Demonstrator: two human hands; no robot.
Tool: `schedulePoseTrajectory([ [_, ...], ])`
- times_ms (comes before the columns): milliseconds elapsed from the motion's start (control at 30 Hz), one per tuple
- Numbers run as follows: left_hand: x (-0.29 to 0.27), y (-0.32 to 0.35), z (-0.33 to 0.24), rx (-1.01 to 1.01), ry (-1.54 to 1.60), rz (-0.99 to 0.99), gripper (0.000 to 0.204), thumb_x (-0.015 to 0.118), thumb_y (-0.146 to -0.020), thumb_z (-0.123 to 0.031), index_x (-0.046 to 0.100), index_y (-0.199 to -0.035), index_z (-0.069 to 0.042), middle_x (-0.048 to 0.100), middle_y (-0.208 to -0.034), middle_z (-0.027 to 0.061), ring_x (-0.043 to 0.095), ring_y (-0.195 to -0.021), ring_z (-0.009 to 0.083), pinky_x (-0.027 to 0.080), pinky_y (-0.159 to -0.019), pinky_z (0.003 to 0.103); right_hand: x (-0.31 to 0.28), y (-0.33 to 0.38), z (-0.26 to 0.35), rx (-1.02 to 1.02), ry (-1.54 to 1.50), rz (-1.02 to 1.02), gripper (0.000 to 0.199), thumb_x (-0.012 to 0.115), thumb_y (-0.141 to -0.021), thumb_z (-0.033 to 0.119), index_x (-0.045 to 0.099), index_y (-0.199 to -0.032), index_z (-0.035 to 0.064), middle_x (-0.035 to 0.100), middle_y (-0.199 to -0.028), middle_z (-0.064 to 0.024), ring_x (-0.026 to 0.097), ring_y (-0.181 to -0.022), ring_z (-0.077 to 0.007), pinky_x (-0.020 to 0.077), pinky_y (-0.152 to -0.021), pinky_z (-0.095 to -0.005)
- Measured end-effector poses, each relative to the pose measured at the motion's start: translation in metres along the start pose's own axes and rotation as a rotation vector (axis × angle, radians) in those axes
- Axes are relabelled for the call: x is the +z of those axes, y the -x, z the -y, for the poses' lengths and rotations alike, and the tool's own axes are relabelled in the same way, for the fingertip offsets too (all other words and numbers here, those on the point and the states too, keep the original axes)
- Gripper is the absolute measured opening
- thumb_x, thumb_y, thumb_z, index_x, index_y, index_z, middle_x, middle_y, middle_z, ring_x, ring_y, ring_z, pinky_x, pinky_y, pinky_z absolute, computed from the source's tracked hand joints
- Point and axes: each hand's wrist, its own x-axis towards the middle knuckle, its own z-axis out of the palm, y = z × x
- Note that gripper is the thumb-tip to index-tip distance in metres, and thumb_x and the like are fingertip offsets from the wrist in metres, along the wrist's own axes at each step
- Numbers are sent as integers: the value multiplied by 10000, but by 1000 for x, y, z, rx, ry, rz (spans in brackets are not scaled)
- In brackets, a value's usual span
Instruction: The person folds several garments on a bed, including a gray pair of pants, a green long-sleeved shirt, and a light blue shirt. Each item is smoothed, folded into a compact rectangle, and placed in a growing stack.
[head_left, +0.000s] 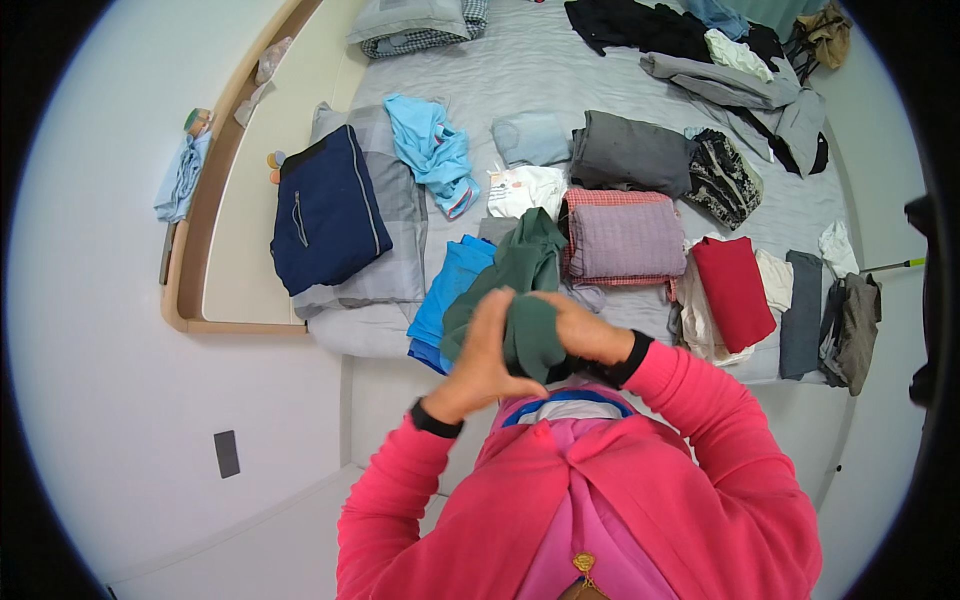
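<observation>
A dark green garment (532, 335) is bunched between my hands at the bed's near edge. More of it trails away over the blue folded clothes (455, 290). My right hand (585, 330) grips its right side, the fingertips partly hidden by the cloth. Against the left side rests my left hand (480, 358), its fingers straight and thumb spread wide. Just beyond my right hand lies a stack with a mauve folded cloth (625, 240) on a red checked one. A white printed garment (525, 190) sits past the green cloth.
Navy folded trousers (330, 215) lie on a grey pillow at left, beside a crumpled light-blue garment (432, 150). Dark grey folded clothing (630, 150), a black patterned piece (722, 180) and a red folded garment (735, 293) occupy the right. The wooden headboard (190, 270) bounds the left side.
</observation>
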Motion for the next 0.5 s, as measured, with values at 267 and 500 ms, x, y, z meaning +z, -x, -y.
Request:
schedulePoseTrajectory([
  [267, 12, -9, 55, -555, 204, -141, 187, 571, -747, 35, 602, -922, -24, 630, -808, 72, 582, -761, 142, 474, -764, 324, -26, 15, 48, -85, 552, -145, 306, 688, -784, 188, 565, -1024, 43, 628, -930, -153, 618, -892, -307, 482, -757, -344],
  [500, -4, -29, -26, -316, 557, 178, 416, 706, -786, -129, 530, -1152, -37, 581, -1047, 46, 521, -984, 135, 412, -885, 272, -68, 15, -13, -24, 1082, -83, 330, 667, -804, 161, 602, -1098, 26, 607, -1114, -131, 576, -1066, -258, 462, -883, -320],
])
